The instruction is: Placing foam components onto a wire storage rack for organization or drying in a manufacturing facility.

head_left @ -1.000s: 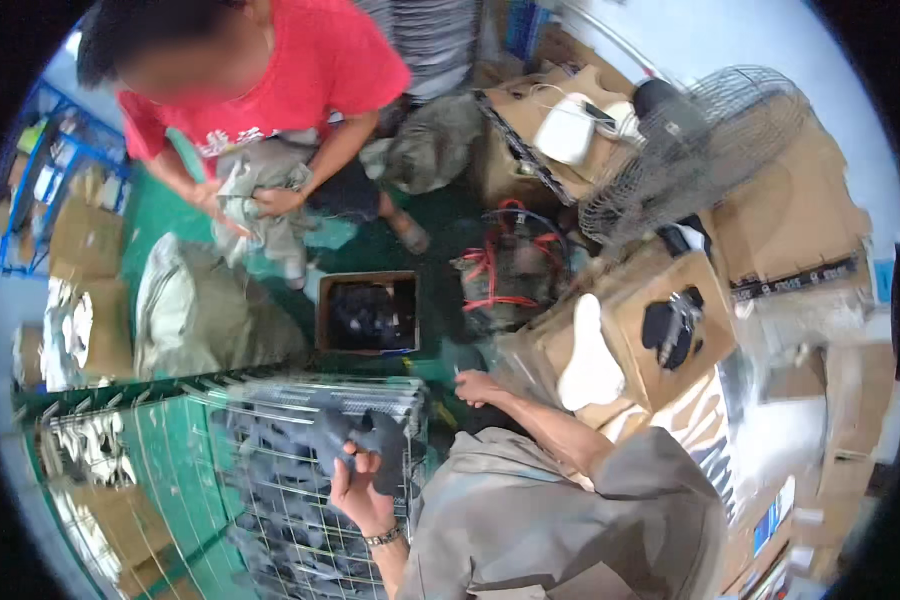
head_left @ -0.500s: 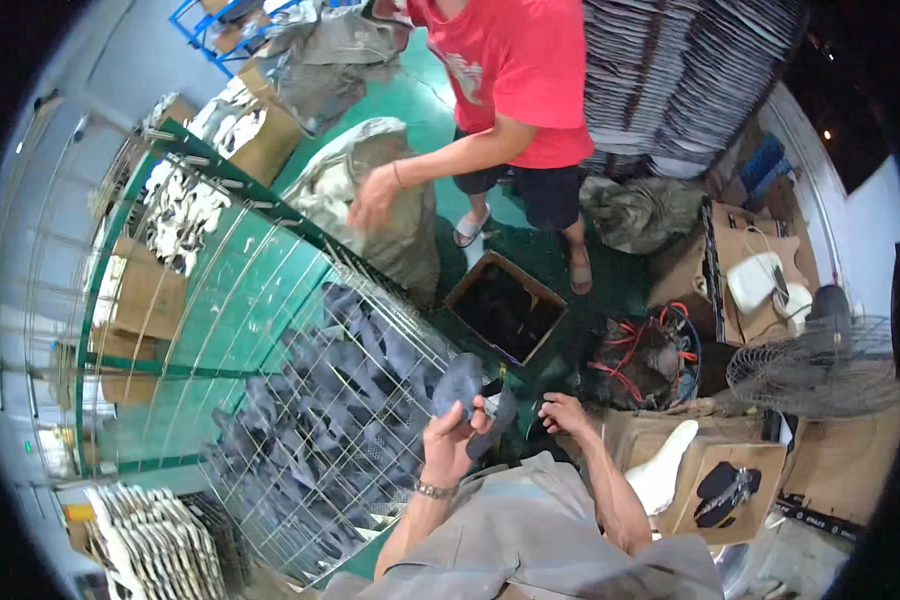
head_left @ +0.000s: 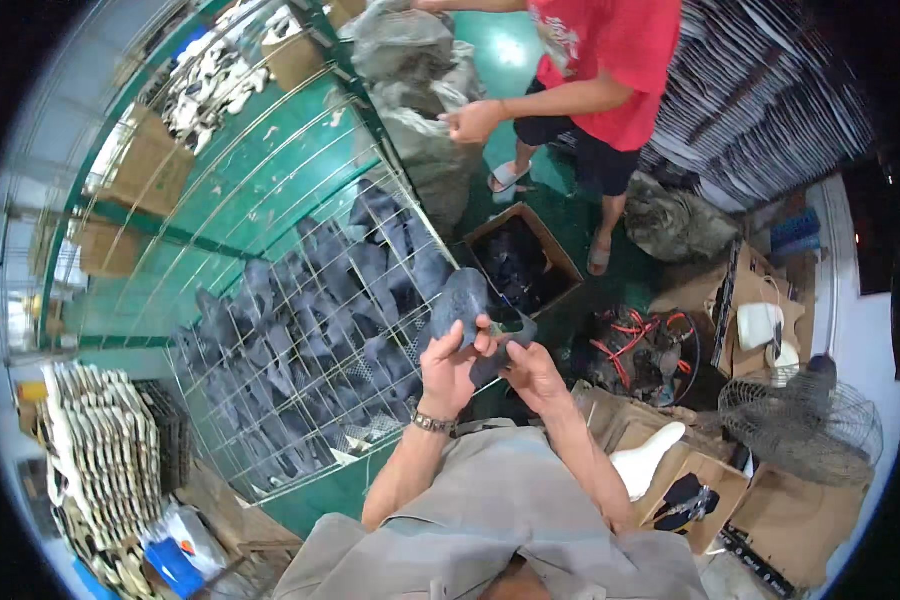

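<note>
Fingers [head_left: 455, 336] of the left hand [head_left: 447, 380] are gripping a dark-grey, rounded, foam-like sole piece [head_left: 463, 293], its long axis pointing forward; just rightward, the right hand [head_left: 538, 378] is pinching a narrow dark-grey flap [head_left: 524, 328].

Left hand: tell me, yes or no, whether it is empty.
No, the left hand holds a grey piece between thumb and fingers.

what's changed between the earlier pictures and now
The right hand moved left to the dark grey, rounded, fabric-like piece and now touches it. The left hand still holds that piece. The white foot-shaped form stayed on the brown cardboard.
</note>
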The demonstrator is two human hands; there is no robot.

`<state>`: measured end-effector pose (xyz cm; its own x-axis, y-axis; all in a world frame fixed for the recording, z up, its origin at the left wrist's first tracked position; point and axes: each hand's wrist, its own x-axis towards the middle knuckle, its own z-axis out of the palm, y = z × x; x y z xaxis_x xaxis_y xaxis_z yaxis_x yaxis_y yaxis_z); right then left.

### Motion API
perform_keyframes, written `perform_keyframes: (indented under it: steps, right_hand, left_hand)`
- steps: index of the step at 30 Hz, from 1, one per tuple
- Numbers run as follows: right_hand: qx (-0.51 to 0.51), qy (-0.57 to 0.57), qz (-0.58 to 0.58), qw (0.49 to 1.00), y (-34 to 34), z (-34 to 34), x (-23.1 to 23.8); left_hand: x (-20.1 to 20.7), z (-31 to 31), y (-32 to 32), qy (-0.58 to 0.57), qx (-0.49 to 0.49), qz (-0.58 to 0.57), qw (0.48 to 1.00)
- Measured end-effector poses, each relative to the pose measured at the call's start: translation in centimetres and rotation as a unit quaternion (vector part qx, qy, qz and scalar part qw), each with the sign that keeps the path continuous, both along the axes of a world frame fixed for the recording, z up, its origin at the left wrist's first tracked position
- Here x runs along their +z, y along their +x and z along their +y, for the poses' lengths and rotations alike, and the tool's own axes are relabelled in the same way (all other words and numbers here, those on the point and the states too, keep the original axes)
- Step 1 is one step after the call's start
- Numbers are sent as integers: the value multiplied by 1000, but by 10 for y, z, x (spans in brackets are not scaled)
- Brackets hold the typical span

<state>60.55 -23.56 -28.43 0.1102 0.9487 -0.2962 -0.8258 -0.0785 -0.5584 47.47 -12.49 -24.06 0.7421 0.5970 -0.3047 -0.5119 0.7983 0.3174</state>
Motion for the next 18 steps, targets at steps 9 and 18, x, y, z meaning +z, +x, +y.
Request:
perform_keyframes:
  steps: [9,18]
  right_hand:
    - [-67,-102,-32,992,-50,3,10]
    - [-66,-136,-79,985,-97,27,27]
  left_hand:
    - [-27,-10,-52,-66,105,44,991]
    - [-20,12,-101,-95,201,-1,975]
